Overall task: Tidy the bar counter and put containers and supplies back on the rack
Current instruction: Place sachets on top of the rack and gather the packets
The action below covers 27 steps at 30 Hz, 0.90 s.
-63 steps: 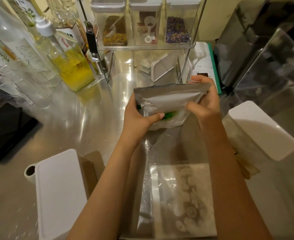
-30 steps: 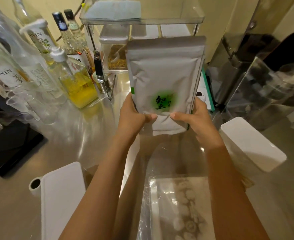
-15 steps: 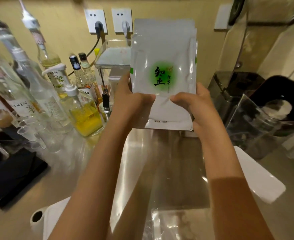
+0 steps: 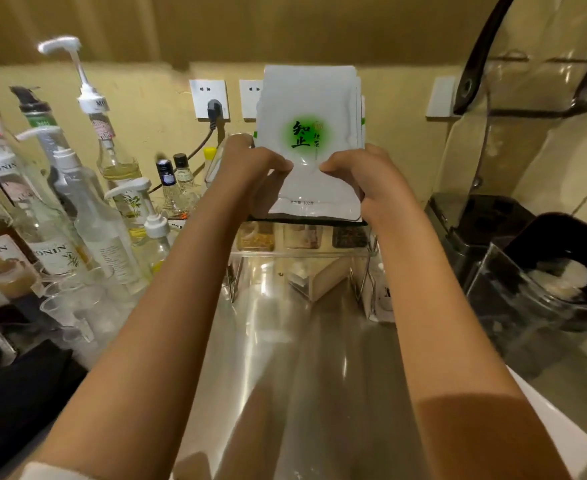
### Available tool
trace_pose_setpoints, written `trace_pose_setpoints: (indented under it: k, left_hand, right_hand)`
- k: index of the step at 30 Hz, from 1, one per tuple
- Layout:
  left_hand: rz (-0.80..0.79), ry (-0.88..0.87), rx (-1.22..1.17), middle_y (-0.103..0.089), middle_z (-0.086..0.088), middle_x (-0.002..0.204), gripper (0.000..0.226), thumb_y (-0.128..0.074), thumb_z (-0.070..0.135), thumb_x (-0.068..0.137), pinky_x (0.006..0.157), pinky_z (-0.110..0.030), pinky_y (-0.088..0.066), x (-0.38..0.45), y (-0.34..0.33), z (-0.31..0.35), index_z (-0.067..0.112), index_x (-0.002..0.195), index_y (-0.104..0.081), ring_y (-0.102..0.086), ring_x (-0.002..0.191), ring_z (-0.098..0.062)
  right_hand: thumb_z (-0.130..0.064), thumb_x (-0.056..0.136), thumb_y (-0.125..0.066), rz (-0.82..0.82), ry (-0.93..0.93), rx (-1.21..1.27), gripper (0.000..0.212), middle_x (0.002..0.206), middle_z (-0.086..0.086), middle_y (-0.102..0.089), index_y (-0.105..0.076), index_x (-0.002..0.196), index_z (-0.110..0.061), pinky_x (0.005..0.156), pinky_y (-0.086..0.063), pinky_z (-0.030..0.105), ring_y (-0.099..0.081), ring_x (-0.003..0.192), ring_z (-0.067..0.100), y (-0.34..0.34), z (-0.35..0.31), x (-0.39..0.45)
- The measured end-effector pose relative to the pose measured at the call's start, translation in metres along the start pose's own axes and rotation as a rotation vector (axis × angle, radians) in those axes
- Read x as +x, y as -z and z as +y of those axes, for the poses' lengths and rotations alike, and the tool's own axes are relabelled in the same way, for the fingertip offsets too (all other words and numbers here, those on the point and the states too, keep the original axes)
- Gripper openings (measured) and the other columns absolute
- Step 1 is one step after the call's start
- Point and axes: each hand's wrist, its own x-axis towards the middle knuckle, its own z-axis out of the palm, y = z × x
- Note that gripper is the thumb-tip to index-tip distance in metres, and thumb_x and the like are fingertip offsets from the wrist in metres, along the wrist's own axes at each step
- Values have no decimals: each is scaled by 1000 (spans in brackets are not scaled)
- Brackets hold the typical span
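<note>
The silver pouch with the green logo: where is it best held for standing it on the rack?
Probably by its lower side edges, one hand from each side, as the left hand and right hand do. The pouch is flat, tall and upright, so a low two-sided hold steadies it.

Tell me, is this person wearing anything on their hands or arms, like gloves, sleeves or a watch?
No gloves: the left hand and right hand are bare, and so are both forearms. No watch, ring or bracelet shows. Only a bit of white cloth, perhaps a sleeve edge, peeks in by the left arm at the bottom edge.
</note>
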Motion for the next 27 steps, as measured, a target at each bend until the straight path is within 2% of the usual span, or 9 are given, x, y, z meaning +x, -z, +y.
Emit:
trace_pose_setpoints:
  k: [4, 6, 10, 12, 15, 16, 18, 21, 27]
  left_hand:
    - [19, 8, 92, -52, -4, 73, 14, -64, -1, 81, 39, -16, -43, 31, 6, 12, 4, 84, -51, -52, 62, -14]
    - [33, 15, 167, -49, 2, 71, 23, -66, 5, 81, 48, -20, -42, 48, 9, 13, 14, 72, -46, -49, 60, -9]
    - [35, 34, 188, -50, 1, 72, 23, -68, 6, 80, 50, -20, -43, 82, 16, 7, 13, 74, -47, -50, 64, -11]
    - [63, 30, 168, -52, -3, 73, 19, -69, 5, 80, 40, -16, -42, 95, 17, 5, 2, 92, -54, -54, 66, -13]
    - [57, 47, 159, -54, -6, 70, 31, -65, 3, 83, 35, -10, -39, 113, 20, -1, -3, 109, -51, -55, 58, -8]
    - [52, 52, 164, -53, -5, 68, 27, -63, 2, 85, 35, -10, -39, 118, 20, -3, -1, 107, -49, -55, 56, -7]
    - [25, 73, 169, -47, -5, 66, 17, -59, 1, 87, 35, -10, -37, 125, 23, -7, 4, 95, -45, -51, 56, -10]
    - [-31, 53, 206, -35, -6, 59, 33, -55, -2, 86, 35, -12, -28, 135, 30, -15, 14, 70, -31, -41, 46, -16]
    - [-34, 3, 388, -42, -8, 57, 24, -57, 3, 82, 40, -16, -38, 142, 41, -35, 14, 69, -41, -42, 36, -11]
  right_hand:
    - [2, 74, -64, 11, -50, -48, 68, 85, 7, -69, -38, 136, 3, 100, -46, 41, -65, 68, 12, -16, -11, 31]
    - [1, 73, -65, 5, -59, -52, 63, 70, 2, -69, -43, 132, 4, 96, -48, 36, -65, 63, 10, -23, -13, 48]
    - [2, 75, -65, 0, -77, -76, 60, 83, 3, -66, -45, 132, 1, 86, -51, 29, -63, 67, 7, -34, -14, 80]
    - [2, 76, -65, -2, -77, -99, 61, 90, 5, -67, -43, 133, 0, 72, -49, 20, -62, 67, 5, -40, -14, 93]
    - [6, 75, -66, 15, -84, -113, 67, 85, 8, -71, -38, 136, 2, 88, -47, 26, -66, 78, 13, -51, -12, 112]
    - [7, 74, -66, 19, -85, -122, 70, 81, 8, -72, -37, 137, 3, 94, -47, 30, -66, 84, 16, -55, -11, 119]
    - [7, 74, -66, 25, -78, -152, 71, 99, 13, -69, -33, 137, 4, 98, -47, 34, -65, 99, 22, -62, -9, 127]
    - [8, 75, -65, 34, -62, -187, 72, 119, 19, -59, -28, 136, 3, 100, -48, 38, -62, 109, 26, -70, -3, 138]
    - [6, 79, -64, -7, -64, -281, 49, 120, 18, -62, -46, 124, 4, 90, -52, 29, -63, 110, 25, -77, 16, 145]
